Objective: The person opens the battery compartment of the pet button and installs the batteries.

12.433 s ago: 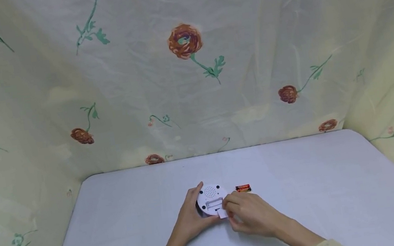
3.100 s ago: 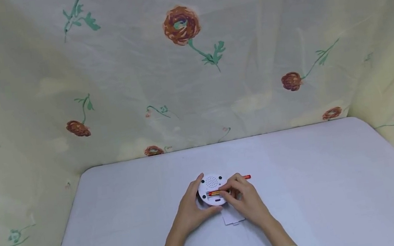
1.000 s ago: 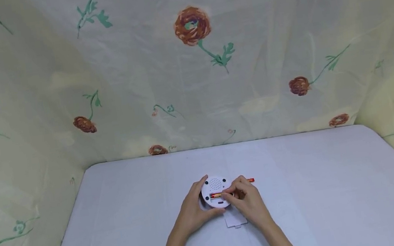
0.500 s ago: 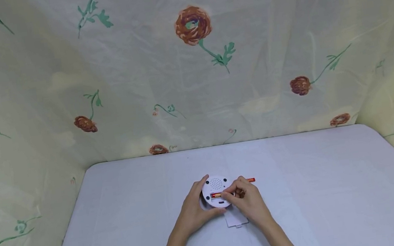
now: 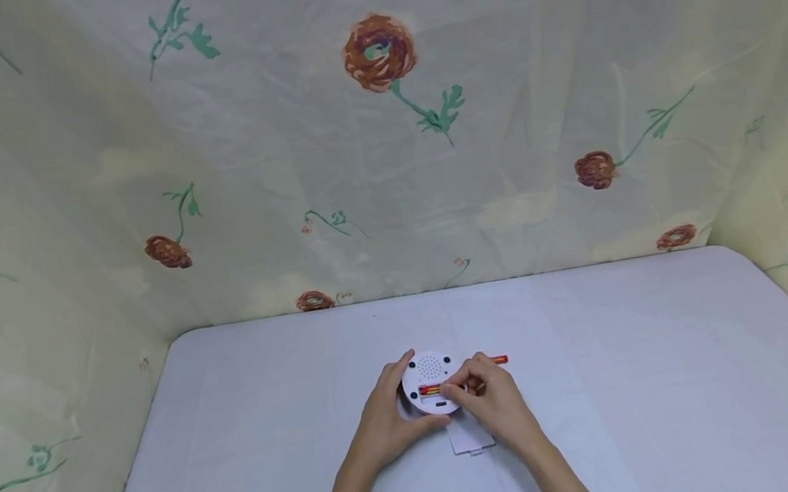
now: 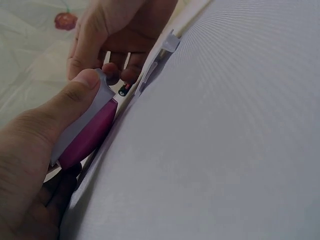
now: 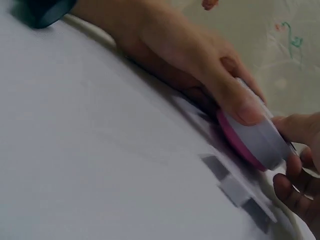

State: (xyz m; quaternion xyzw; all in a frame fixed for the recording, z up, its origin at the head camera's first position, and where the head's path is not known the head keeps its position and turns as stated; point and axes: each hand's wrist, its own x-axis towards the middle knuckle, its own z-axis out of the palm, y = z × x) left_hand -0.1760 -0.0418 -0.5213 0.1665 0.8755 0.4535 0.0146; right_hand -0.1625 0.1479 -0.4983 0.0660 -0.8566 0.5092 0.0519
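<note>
My left hand [image 5: 386, 425] grips a round white device [image 5: 428, 366] by its left side, thumb at the near edge. Its underside faces up, with speaker holes, dark feet and an uncovered battery slot; the magenta side [image 6: 92, 131] shows in the left wrist view. A red-and-yellow battery [image 5: 429, 390] lies along the slot. Thumb and forefinger of my right hand [image 5: 497, 401] pinch its right end, which they hide. Just beyond that hand a second battery [image 5: 501, 359] rests on the table, partly covered.
The white battery cover [image 5: 470, 438] lies on the table just in front of the device, its tab towards me. A white cloth covers the table [image 5: 269, 381]. Flower-printed curtains [image 5: 498, 122] stand behind and at both sides.
Earlier the slot was bare, my right hand was at the cover, and both batteries lay on the table. Now the cover is off and one battery is at the slot. Hands barely move lately.
</note>
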